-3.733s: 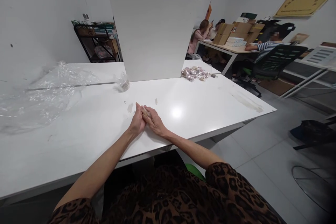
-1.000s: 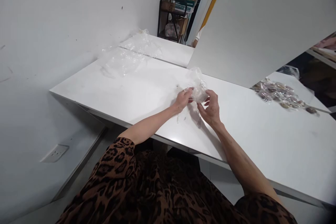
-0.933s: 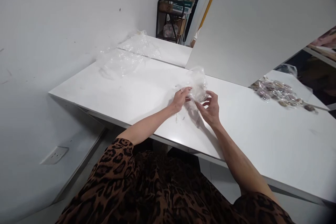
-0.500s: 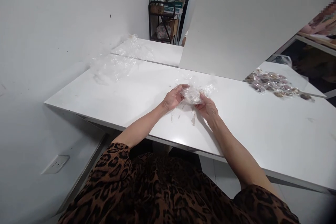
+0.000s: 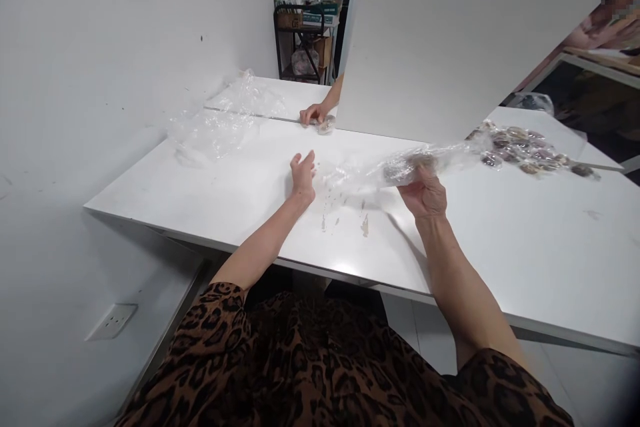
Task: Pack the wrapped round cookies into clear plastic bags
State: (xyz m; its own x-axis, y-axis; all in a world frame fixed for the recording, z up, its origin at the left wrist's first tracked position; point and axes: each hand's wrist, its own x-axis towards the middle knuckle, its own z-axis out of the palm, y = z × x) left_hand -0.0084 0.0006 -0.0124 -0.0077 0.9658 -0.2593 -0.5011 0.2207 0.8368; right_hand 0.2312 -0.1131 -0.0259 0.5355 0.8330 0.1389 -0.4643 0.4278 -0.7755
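Observation:
My right hand (image 5: pixel 425 195) is closed on a clear plastic bag (image 5: pixel 370 177) at the middle of the white table (image 5: pixel 240 207). Something brownish shows through the plastic near my fingers; motion blur hides its kind. The loose plastic stretches leftward towards my left hand (image 5: pixel 303 175). That hand is open just above the tabletop, its fingers apart and nothing in them. To the right of my right hand lies a pile of brownish, plastic-wrapped pieces (image 5: pixel 523 147).
Crumpled clear plastic bags (image 5: pixel 215 130) lie at the table's left. A white panel (image 5: pixel 430 47) stands across the back. Beside its left edge, another person's hand (image 5: pixel 314 113) touches a small wrapped piece (image 5: pixel 327 125). A black rack (image 5: pixel 305 30) stands behind.
My left hand has let go of the plastic and moved left. My right hand has risen to the right with the bag, which is now stretched out. Another person's hand has appeared.

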